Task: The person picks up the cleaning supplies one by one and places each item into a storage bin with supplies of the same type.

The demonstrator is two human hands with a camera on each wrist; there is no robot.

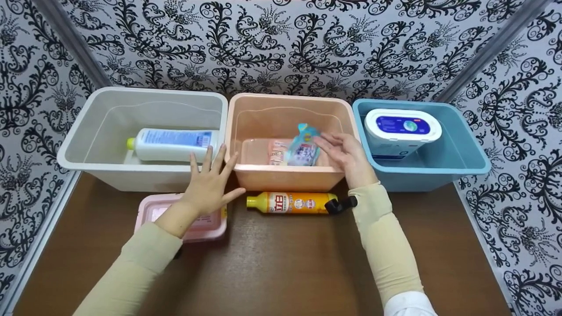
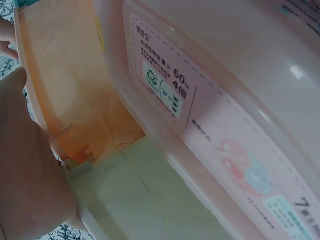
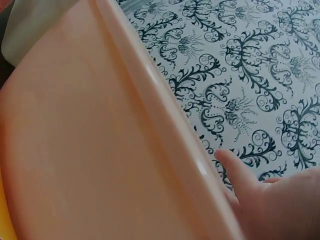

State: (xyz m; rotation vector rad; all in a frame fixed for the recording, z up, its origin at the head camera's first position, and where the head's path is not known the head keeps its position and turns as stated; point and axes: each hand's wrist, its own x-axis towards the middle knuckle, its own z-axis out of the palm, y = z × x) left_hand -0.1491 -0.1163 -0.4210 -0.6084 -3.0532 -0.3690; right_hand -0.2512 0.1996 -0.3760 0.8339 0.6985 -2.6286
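Observation:
My right hand (image 1: pixel 347 158) reaches into the peach bin (image 1: pixel 285 180), its fingers loosely extended beside a blue packet (image 1: pixel 304 151). The packet stands tilted next to a pink packet (image 1: pixel 277 151) inside. In the right wrist view, that hand (image 3: pixel 282 205) is over the bin's rim, fingertips partly hidden behind it. With fingers spread, my left hand (image 1: pixel 208 188) is over the front rim of the grey bin (image 1: pixel 145 180); whether it touches the rim I cannot tell. Beneath its wrist lies a pink plastic box (image 1: pixel 149 208), its printed label (image 2: pixel 200 130) showing in the left wrist view.
A white bottle (image 1: pixel 175 145) with a yellow-green cap lies in the grey bin. An orange bottle (image 1: pixel 294 203) lies before the peach bin, on the brown table (image 1: pixel 281 272). To the right, a blue bin (image 1: pixel 470 153) holds a white tub (image 1: pixel 401 127). Patterned walls (image 1: pixel 281 48) stand behind and beside.

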